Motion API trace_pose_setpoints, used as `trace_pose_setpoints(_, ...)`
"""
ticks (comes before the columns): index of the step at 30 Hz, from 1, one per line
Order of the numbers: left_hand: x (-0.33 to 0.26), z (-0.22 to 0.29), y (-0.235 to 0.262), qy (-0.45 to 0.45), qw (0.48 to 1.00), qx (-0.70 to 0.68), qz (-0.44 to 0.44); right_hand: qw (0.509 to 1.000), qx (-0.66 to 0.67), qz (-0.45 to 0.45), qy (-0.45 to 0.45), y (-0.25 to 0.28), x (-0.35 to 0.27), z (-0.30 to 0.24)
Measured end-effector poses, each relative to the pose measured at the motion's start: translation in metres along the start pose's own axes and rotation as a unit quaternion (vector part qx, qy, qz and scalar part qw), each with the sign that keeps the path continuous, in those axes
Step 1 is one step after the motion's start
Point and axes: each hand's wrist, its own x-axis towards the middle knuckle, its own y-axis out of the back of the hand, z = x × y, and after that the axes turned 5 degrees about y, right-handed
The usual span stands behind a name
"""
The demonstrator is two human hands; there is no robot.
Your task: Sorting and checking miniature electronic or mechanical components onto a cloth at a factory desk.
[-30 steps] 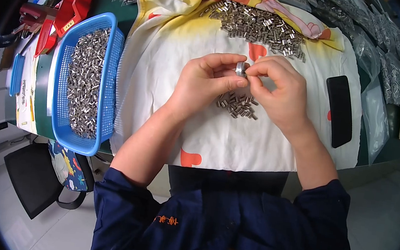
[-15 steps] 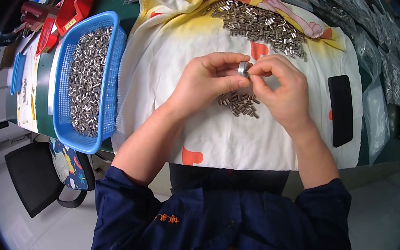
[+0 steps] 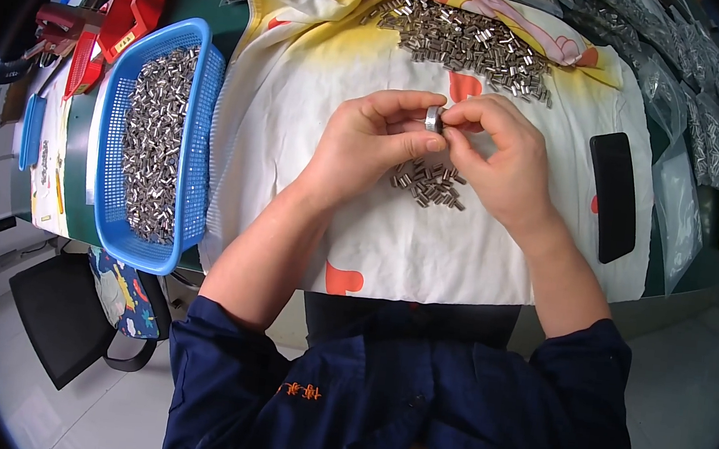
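Observation:
Between the thumb and fingers of my left hand (image 3: pixel 360 137) is a shiny metal ring (image 3: pixel 433 118), held upright above the cloth. My right hand (image 3: pixel 510 166) meets it from the right, thumb and forefinger pinched together against the ring's side. Whatever sits in that pinch is hidden by the fingertips. Just below the hands lies a small pile of short metal sleeves (image 3: pixel 429 186). A larger heap of similar sleeves (image 3: pixel 474 48) spreads beyond the hands at the far side of the cloth.
The white patterned cloth (image 3: pixel 279 155) covers the green table. At left stands a blue plastic basket (image 3: pixel 202 138) full of metal sleeves, with red bins (image 3: pixel 141 9) behind it. A black phone-like slab (image 3: pixel 612 198) lies at right, near clear bags of metal parts (image 3: pixel 707 130).
Both hands have shifted very slightly left with the ring. My right fingertips have closed in nearer to the ring's side. The piles look the same.

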Motion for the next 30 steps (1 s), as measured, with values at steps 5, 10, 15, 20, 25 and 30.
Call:
trace_pose_setpoints(5,0.0,0.0,-0.001,0.008,1.0,-0.001,-0.003,0.991,-0.124,0.001,0.045,0.003,0.002,0.006)
trace_pose_setpoints(10,0.0,-0.001,-0.002,-0.001,1.0,-0.009,-0.01,0.992,0.102,-0.016,-0.071,0.009,0.002,0.006)
trace_pose_setpoints(15,-0.002,0.003,-0.003,0.007,1.0,0.0,-0.01,0.997,0.055,-0.032,-0.049,0.008,0.002,-0.001)
trace_pose_setpoints(20,-0.001,0.001,-0.004,0.004,1.0,0.008,-0.006,0.998,-0.048,-0.008,0.031,0.006,0.003,-0.005)
trace_pose_setpoints(25,-0.002,-0.002,-0.003,-0.008,0.999,0.047,0.021,0.989,-0.114,0.015,0.091,-0.001,0.001,-0.002)
trace_pose_setpoints(30,-0.005,0.0,-0.005,-0.015,0.999,0.029,0.028,0.991,-0.087,0.039,0.091,-0.002,0.002,-0.007)
